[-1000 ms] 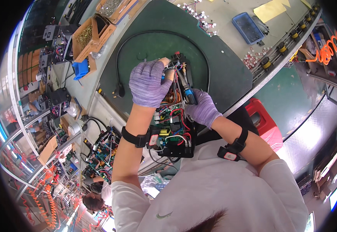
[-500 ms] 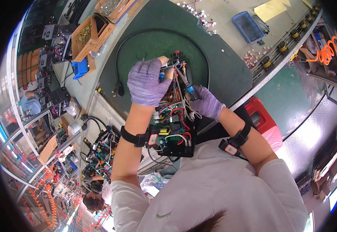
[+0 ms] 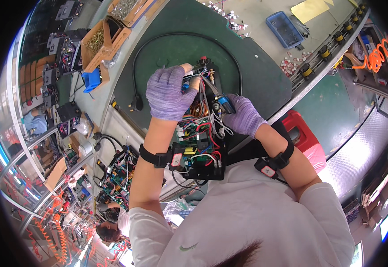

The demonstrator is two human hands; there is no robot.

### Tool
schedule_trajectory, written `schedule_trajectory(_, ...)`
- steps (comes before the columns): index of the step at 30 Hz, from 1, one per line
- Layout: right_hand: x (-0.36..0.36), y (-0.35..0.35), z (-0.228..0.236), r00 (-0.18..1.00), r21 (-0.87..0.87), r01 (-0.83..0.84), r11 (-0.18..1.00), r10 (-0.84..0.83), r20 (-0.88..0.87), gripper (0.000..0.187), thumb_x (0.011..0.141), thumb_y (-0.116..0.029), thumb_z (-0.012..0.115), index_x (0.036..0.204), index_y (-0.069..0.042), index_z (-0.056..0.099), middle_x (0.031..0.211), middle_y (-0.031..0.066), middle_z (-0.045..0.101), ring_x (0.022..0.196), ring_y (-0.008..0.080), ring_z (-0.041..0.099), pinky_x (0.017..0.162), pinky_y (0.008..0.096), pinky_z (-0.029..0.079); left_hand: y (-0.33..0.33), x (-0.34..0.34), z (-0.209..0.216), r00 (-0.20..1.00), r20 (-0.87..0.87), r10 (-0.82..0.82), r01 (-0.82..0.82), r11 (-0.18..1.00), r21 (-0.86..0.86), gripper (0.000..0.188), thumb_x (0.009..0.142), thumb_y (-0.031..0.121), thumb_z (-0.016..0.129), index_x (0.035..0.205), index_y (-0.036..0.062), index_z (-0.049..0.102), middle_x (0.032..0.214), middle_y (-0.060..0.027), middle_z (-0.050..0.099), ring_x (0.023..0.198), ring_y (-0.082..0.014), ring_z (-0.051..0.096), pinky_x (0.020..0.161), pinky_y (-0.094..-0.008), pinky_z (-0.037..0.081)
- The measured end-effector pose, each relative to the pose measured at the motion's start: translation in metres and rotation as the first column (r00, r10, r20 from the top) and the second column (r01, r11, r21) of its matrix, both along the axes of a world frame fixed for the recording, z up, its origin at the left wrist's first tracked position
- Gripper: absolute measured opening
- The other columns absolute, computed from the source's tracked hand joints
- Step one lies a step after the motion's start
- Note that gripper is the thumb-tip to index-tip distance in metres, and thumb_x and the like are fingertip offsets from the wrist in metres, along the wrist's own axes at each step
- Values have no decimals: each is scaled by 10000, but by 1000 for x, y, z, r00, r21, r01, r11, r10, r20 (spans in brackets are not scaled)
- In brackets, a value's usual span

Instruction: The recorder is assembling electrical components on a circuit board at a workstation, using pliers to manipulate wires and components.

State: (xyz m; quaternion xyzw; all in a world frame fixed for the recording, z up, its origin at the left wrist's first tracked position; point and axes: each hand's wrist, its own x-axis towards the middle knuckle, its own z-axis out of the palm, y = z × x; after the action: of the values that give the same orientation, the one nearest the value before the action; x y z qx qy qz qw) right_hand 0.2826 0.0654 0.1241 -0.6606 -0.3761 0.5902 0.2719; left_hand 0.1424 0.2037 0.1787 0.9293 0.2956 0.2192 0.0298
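Observation:
An electronic unit (image 3: 195, 150) with its insides bare sits before me, packed with circuit boards, copper coils and coloured wires. My left hand (image 3: 169, 94), in a purple knit glove with bare thumb and fingertip, grips the unit's far end; what lies between thumb and finger is partly hidden. In my right hand (image 3: 243, 116), gloved alike, is a slim hand tool (image 3: 222, 101) with a blue and black handle and a narrow metal tip. That tip points in at the unit's far end, close to my left thumb. White wires hang beside the right fingers.
A black cable (image 3: 182, 34) curves over the green mat (image 3: 265, 71). Boxes of small parts (image 3: 97, 44) stand at left, a blue tray (image 3: 284, 30) at far right. Another unit (image 3: 119, 171) lies lower left, a red stool (image 3: 304, 138) at right. A co-worker (image 3: 109, 231) is lower left.
My right hand has shifted slightly right and turned, so the tool shows more of its handle side. The left hand has hardly moved.

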Motion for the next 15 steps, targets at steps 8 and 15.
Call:
schedule_trajectory(8, -7, -2, -4, 967, -133, 68, 989, -99, -237, 389, 673, -87, 607, 1047, 11, 558, 672, 125, 583, 607, 185, 578, 595, 317, 480, 3, 2, 0, 997, 47, -53, 52, 998, 26, 308, 622, 191, 762, 867, 95, 602, 797, -52, 626, 687, -248, 583, 641, -347, 464)
schedule_trajectory(15, 0, 3, -5, 985, -46, 13, 999, -21, -174, 299, 689, -68, 589, 977, 8, 574, 661, 87, 569, 581, 171, 554, 574, 324, 473, 4, 3, 3, 999, 31, -40, 42, 998, -52, 302, 621, 185, 761, 857, 94, 597, 795, -60, 633, 692, -252, 586, 640, -351, 467)
